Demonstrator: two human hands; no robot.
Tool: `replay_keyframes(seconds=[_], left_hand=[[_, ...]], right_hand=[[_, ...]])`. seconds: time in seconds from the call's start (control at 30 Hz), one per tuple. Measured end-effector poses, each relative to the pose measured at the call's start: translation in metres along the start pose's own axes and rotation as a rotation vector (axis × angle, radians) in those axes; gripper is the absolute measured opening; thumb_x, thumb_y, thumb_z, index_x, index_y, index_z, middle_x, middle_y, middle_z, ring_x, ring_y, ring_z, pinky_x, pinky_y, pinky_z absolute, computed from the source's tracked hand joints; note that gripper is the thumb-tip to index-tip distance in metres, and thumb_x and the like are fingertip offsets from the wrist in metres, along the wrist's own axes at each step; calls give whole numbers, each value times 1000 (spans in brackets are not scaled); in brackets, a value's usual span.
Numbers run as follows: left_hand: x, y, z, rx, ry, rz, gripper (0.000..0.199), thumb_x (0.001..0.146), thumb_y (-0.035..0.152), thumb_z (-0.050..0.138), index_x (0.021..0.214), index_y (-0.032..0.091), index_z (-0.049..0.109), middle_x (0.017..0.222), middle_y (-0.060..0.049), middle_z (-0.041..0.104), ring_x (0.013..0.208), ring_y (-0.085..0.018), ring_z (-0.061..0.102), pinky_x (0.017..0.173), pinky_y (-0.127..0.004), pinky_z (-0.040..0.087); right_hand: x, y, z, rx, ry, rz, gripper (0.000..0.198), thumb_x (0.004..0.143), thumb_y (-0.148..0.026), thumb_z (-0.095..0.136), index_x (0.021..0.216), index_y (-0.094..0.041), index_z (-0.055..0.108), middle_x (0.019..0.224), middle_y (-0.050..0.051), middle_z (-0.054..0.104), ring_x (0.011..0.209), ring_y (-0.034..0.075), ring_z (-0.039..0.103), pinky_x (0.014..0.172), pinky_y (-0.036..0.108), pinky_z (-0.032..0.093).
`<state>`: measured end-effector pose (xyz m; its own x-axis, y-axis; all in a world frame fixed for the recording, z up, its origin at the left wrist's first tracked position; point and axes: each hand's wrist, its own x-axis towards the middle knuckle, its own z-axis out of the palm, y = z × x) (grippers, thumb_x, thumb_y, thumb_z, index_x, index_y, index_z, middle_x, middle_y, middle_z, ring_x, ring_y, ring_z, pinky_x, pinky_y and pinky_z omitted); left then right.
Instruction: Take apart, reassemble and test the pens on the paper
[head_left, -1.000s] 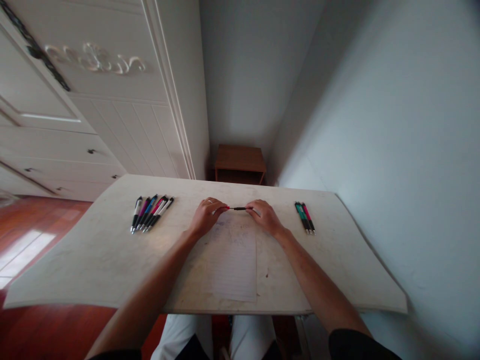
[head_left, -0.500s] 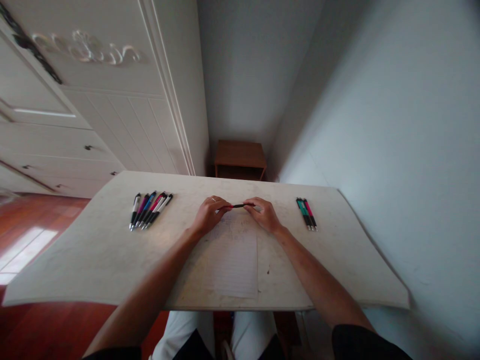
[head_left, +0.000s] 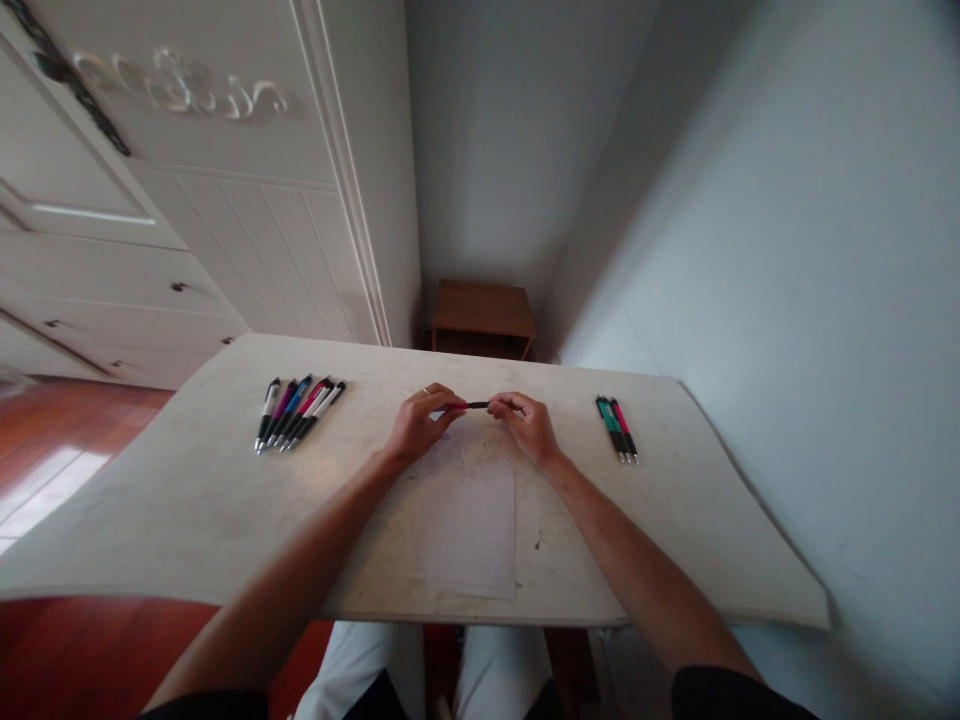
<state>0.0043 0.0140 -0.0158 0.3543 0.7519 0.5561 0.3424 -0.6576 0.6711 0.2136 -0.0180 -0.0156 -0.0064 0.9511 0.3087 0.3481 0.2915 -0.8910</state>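
A pen (head_left: 474, 405) with a pink barrel and black grip lies level between my two hands, above the top end of a lined sheet of paper (head_left: 471, 530). My left hand (head_left: 421, 420) is closed on its pink part, and a ring shows on one finger. At the other end, the fingers of my right hand (head_left: 526, 422) pinch the black part near the tip, which they hide. Faint handwriting shows on the upper paper.
Several pens (head_left: 298, 412) in white, purple, blue and pink lie side by side on the left of the white table (head_left: 187, 500). Two green pens and a pink pen (head_left: 624, 430) lie on the right. A wall (head_left: 810, 300) borders the right side; a brown wooden cabinet (head_left: 484, 305) stands behind.
Both hands stay on the pen at nearly the same place, with a slight shift of the right fingers around its tip end. The camera view has tilted a little.
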Motion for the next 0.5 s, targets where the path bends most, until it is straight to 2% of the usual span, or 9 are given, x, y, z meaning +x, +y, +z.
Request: replay_keyframes(seconds=[0.17,0.27,0.33,0.5], left_hand=[[0,-2,3,195,-28,85,8,85,26,65,89,22,70,88,-3,70,81,-17,65,82,-34,45],[0,-4,4,243,-61,102,12,87,22,62,96,22,69,91,-3,70,83,-17,64,83,-33,44],[0,-4,5,260,-69,104,19,86,25,63,105,23,66,96,-5,68,88,-19,64,84,-34,45],[0,-3,-2,340,2,71,59,76,44,73,128,22,53,124,-12,59,110,-28,58,93,-40,44]], right_hand=[[1,-1,-1,-32,-5,-24,30,87,-45,59,80,-19,70,70,3,69,67,17,63,66,27,48],[2,0,1,-30,8,-25,33,86,-48,59,77,-19,70,68,3,69,64,17,62,64,27,47],[3,1,3,-6,21,-27,34,86,-50,59,76,-19,70,67,3,68,63,16,60,63,27,47],[4,1,6,76,65,-58,33,84,-50,60,80,-18,69,71,3,69,64,16,61,64,27,49]])
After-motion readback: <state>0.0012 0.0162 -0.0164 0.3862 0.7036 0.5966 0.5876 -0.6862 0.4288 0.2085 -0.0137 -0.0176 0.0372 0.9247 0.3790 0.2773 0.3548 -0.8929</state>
